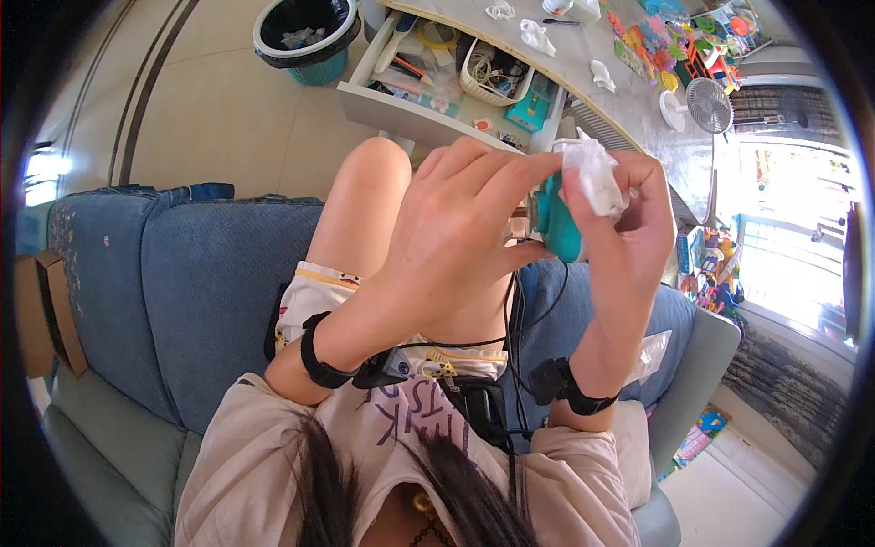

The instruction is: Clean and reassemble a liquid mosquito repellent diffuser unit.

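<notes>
My left hand [460,214] grips a rounded teal object [561,223] from its left side, with the thumb under it and the fingers over it. Its exact kind is hard to make out, since both hands cover much of it. In my right hand [633,223] a crumpled white tissue [594,178] is pinched between thumb and fingers, right at the teal object's upper right side. Both hands are raised above my lap, close together. Each wrist wears a black strap, and dark cables hang below the hands.
Ahead, an open drawer [410,108] holds a white basket of cables [497,73], a teal box [533,108] and small tools. Crumpled tissues [538,38] and a white fan [706,105] stand on the desk. A lined bin [314,66] is at the far left. I sit on a blue sofa [228,301].
</notes>
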The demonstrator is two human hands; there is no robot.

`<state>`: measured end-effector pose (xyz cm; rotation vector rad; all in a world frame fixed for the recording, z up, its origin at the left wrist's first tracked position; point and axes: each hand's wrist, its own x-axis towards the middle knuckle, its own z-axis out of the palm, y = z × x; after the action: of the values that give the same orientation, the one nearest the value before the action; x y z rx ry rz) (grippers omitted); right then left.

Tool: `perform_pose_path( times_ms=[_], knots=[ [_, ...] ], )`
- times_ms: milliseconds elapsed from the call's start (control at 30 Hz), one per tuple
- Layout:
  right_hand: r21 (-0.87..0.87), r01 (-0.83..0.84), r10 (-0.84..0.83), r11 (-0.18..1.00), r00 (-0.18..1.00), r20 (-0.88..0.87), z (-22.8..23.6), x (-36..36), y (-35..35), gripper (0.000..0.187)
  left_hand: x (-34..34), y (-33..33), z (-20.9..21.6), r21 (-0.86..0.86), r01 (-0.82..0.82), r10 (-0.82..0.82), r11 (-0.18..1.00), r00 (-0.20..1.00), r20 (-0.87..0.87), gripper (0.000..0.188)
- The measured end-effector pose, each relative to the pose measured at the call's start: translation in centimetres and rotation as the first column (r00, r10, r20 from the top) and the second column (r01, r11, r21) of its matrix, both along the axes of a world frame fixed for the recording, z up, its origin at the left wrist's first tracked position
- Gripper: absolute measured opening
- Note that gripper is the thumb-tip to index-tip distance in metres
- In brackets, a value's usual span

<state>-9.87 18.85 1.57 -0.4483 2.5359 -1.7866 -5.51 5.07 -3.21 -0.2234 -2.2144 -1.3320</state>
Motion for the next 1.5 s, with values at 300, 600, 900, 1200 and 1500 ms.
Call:
perform_pose_path(
  times_ms=[300,600,900,1200,1500],
  knots=[
    [-0.724,0.205,0.237,0.659,0.857,0.458,-1.1,-0.1,1.2,0.032,-0.3,-1.4,1.4,0.041,-0.052,0.049,0.998,0.997,0.063,0.068],
    [-0.596,-0.182,0.320,0.782,0.938,0.133,-2.1,0.2,0.8,0.035,-0.5,-1.5,1.5,0.066,-0.092,0.089,0.994,0.995,0.045,0.067],
    [-0.381,-0.008,0.048,0.925,0.994,0.097,-0.3,1.0,-1.6,0.061,-0.5,-1.1,1.6,-0.155,-0.087,0.066,0.984,0.988,-0.139,0.062],
    [-0.404,0.203,-0.147,0.892,0.975,0.166,0.0,1.0,-2.5,0.039,0.0,-0.4,0.6,-0.097,-0.083,0.062,0.992,0.978,-0.198,0.071],
    [-0.597,0.123,0.072,0.793,0.954,0.291,-0.5,0.6,-1.4,0.026,0.1,-1.1,0.5,-0.055,-0.060,0.051,0.997,0.988,-0.146,0.075]
  ],
)
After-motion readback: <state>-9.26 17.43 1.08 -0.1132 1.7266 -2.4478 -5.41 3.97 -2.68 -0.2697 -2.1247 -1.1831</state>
